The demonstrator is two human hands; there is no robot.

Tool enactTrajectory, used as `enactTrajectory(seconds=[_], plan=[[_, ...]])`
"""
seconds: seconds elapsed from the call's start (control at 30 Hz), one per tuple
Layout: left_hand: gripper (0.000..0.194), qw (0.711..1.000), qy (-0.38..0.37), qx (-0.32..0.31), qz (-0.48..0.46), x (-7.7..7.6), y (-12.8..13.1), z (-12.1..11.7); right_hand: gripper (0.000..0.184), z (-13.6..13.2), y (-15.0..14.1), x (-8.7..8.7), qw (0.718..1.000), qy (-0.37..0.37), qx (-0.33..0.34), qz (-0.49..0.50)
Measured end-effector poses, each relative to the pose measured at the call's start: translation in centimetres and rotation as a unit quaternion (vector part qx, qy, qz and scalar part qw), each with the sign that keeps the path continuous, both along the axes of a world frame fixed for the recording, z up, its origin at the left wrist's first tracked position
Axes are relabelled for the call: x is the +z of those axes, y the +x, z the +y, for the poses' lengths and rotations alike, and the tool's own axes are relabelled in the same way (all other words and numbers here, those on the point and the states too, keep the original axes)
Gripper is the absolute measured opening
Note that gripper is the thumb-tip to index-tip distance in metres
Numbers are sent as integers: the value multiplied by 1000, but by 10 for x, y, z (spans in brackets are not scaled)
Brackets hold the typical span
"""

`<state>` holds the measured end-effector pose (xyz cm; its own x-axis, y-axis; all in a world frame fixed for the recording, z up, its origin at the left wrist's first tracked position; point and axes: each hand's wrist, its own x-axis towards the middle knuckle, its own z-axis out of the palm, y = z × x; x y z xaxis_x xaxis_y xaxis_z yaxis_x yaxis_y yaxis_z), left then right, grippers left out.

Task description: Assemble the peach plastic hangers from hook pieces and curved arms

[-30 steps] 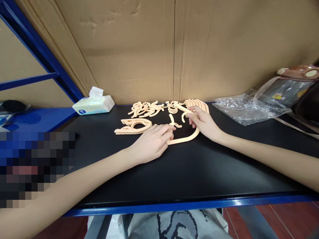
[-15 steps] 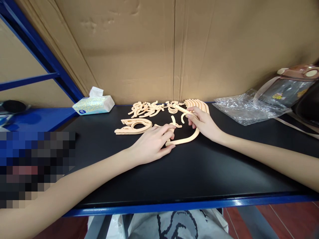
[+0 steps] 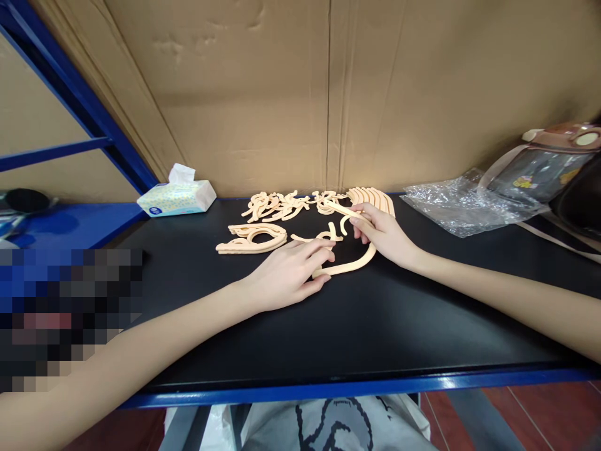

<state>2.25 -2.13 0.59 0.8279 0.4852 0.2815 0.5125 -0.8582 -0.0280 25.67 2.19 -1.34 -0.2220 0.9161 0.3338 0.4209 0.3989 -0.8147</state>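
Worktop [image 3: 375, 326]: black, beneath the curved piece [image 3: 350, 268]
Curved piece: pale peach, smooth, near end at left hand [image 3: 291, 272]
Left hand: fingers curled, cannot tell if clamped
Right hand [image 3: 385, 235]: fingers clamped on pale bar [image 3: 342, 209]
Behind: small pieces [image 3: 277, 205], heaped

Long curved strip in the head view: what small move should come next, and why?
I would probably steady the long curved strip with the left hand: one end lies at that hand's fingertips, while the other runs up to the right hand, whose grip is on the straight strip.
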Motion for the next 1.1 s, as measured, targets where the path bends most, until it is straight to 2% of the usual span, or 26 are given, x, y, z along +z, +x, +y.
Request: enactTrajectory(seconds=[1.1], plan=[[25,999,-13,-25,-15,-1,1,1,22,-3,-1,2,998,26,29,-52]])
